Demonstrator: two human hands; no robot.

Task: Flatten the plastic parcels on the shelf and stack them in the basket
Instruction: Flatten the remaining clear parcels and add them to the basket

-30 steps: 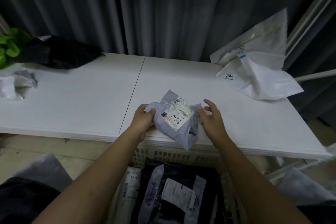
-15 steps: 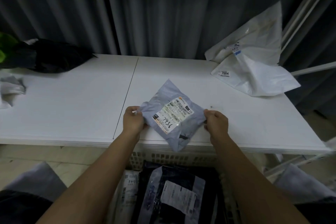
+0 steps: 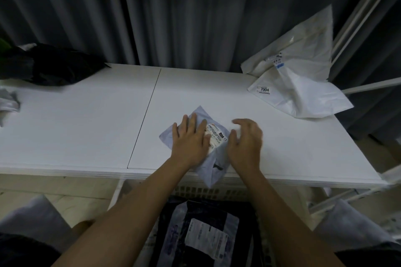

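Matt white shelf [image 3: 86,128], smooth. Grey parcel [image 3: 211,167] is soft plastic film, creased, with a paper label [image 3: 217,136]. White bags [image 3: 299,93]: glossy crinkled plastic. Pleated cloth curtain [image 3: 173,11] behind.

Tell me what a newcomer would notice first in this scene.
First, the left hand pressing flat on a pale grey parcel at the front edge of the white shelf, the right hand at its right side. Next, the crumpled white parcels at the shelf's far right corner, one labelled 7004.
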